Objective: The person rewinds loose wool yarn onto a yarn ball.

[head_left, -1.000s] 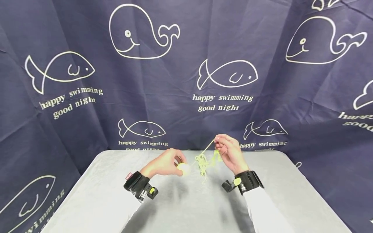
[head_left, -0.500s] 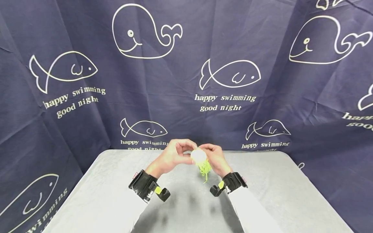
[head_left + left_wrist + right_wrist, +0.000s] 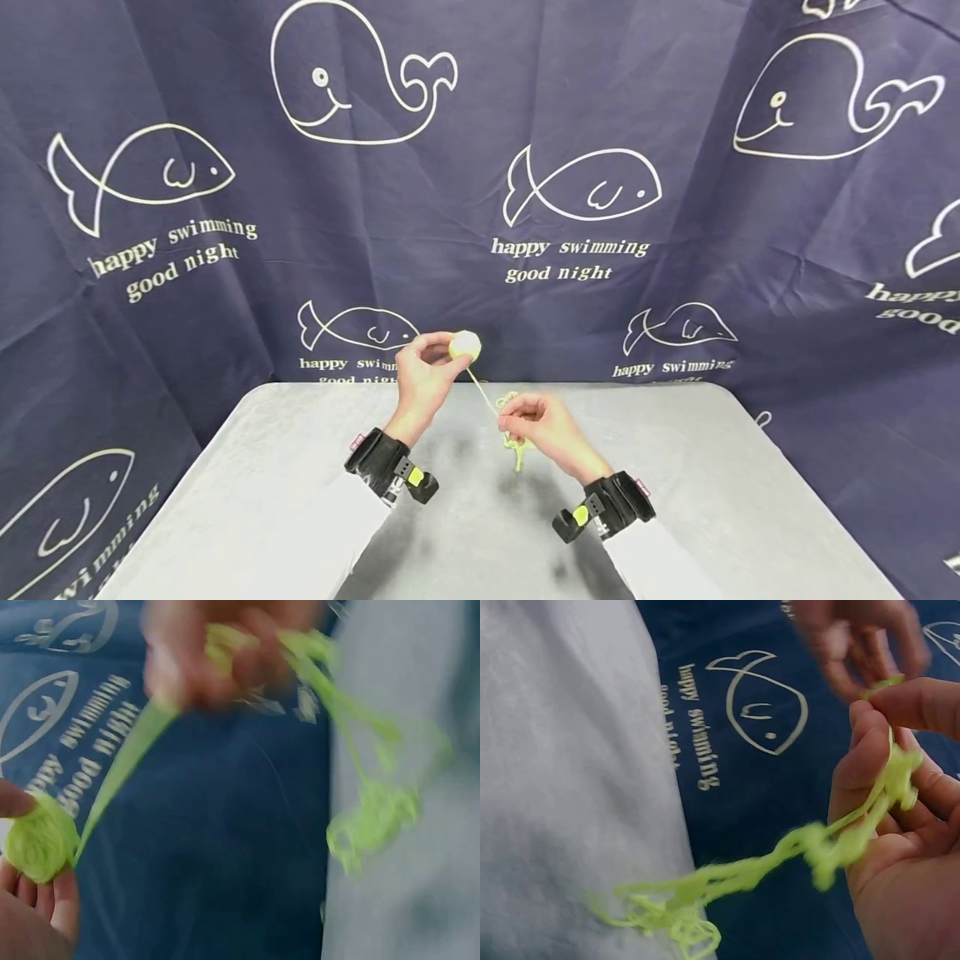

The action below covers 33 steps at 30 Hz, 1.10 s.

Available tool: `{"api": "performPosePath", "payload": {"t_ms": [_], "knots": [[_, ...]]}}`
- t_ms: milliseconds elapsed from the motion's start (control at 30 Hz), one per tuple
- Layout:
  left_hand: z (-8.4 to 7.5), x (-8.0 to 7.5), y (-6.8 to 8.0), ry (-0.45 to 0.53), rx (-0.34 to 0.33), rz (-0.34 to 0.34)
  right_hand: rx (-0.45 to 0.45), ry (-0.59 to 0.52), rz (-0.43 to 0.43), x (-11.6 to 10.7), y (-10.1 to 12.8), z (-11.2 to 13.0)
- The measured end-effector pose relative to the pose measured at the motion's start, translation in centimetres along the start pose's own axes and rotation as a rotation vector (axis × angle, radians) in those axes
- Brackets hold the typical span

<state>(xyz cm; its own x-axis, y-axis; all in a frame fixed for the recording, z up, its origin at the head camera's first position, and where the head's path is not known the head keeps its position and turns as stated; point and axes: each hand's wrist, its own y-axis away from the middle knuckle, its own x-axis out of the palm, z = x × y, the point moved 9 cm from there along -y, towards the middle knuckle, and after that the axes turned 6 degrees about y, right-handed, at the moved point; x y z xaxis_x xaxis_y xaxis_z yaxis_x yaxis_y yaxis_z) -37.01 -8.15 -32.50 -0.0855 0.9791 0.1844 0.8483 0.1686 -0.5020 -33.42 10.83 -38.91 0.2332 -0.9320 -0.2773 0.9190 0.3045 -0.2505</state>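
My left hand (image 3: 426, 371) is raised above the table's far edge and pinches a small pale yellow-green ball of yarn (image 3: 464, 344) (image 3: 39, 840) at its fingertips. A taut strand (image 3: 482, 392) runs from the ball down to my right hand (image 3: 534, 422), which pinches the yarn lower and to the right. A loose tangle of the same yarn (image 3: 514, 450) (image 3: 676, 913) hangs from the right hand (image 3: 896, 825) down towards the table. Both wrist views are blurred.
A light grey table (image 3: 262, 500) lies under both hands. A dark blue curtain (image 3: 577, 208) printed with white fish and whales hangs close behind and around it. Black wrist bands carry the cameras.
The hands came together at the ball, then parted. The left hand has lifted the ball up, and the right has dropped lower, drawing a strand tight between them.
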Motion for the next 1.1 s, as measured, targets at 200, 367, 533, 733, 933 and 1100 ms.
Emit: {"api": "performPosePath", "payload": {"t_ms": [200, 367, 533, 733, 933, 1100], "knots": [[1.2, -0.8, 0.4, -0.439, 0.110, 0.122, -0.093, -0.162, -0.091, -3.2, 0.3, 1.6], [2.7, 0.3, 1.5, -0.631, 0.028, 0.429, -0.138, -0.446, -0.166, -5.7, -0.3, 2.3], [3.0, 2.3, 3.7, -0.502, -0.063, 0.820, -0.080, -0.683, -0.255, -7.3, -1.6, 2.0], [1.2, 4.3, 6.5, -0.150, -0.188, 1.065, 0.014, -0.803, -0.294, -6.8, -3.7, 0.4], [-2.1, 5.8, 6.7, 0.218, -0.183, 1.044, 0.109, -0.634, -0.290, -4.1, -4.8, -2.0], [-3.9, 5.4, 4.4, 0.391, -0.105, 0.768, 0.182, -0.390, -0.209, -1.4, -4.0, -3.8]]}}
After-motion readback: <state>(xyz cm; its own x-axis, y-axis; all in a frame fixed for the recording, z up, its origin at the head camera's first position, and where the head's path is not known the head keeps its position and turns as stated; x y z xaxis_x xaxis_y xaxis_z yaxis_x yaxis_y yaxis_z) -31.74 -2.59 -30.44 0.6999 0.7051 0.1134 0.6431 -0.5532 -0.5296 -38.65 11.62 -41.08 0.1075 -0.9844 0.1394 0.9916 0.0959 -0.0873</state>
